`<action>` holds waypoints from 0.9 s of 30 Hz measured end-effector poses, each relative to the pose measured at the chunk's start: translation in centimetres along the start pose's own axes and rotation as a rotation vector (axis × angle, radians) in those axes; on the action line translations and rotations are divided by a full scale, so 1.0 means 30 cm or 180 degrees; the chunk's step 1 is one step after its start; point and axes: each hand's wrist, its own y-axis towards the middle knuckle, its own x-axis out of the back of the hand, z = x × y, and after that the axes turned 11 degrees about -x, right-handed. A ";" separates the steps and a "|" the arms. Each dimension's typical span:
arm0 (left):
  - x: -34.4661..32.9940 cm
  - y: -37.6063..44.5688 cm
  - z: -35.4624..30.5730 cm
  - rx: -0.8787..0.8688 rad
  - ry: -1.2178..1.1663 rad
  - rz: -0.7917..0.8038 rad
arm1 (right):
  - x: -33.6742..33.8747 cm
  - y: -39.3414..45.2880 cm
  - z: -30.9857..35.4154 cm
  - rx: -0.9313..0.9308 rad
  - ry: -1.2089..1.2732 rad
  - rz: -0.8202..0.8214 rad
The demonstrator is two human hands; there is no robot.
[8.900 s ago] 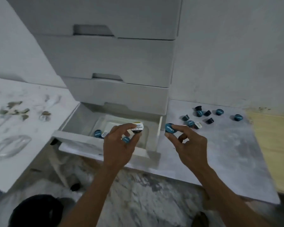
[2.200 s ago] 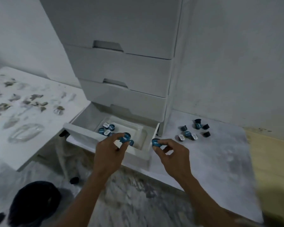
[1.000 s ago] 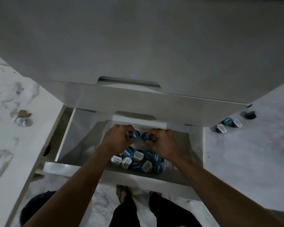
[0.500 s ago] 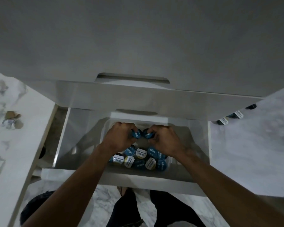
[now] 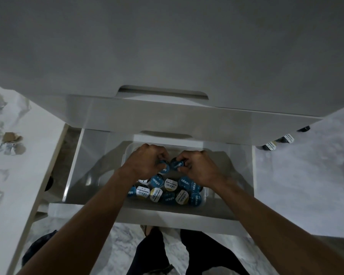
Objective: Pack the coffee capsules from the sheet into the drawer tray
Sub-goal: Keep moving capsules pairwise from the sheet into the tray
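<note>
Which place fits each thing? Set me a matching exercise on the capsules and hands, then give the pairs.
Things:
1. blue-lidded coffee capsule in the left hand
2. white-lidded coffee capsules
3. clear plastic tray
4. right hand

Places:
A. on the grey sheet beside the cabinet
B. inside the open white drawer
C. pinched above the tray
D. gripping a blue-lidded capsule

Pairs: 1-C, 2-A, 3-B, 4-D

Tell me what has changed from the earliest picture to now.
Both hands have moved from above the drawer front down into the tray, each carrying a capsule. The left hand now pinches a blue capsule; earlier it held a white-lidded one. The right hand pinches another blue capsule. The tray holds many more packed capsules; fewer capsules on the sheet are visible. The drawer stays open.
</note>
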 end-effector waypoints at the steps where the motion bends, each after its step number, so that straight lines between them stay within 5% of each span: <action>1: 0.001 0.002 0.005 0.0022 0.0030 0.0065 | -0.003 -0.001 0.003 0.0014 0.0011 0.0003; 11: 0.014 -0.002 0.012 0.0018 0.0149 0.0080 | -0.031 -0.005 0.005 -0.0009 0.0029 0.0068; 27: 0.162 -0.202 -0.141 0.0568 0.0137 -0.1235 | 0.129 -0.115 -0.027 0.0346 0.0415 -0.0405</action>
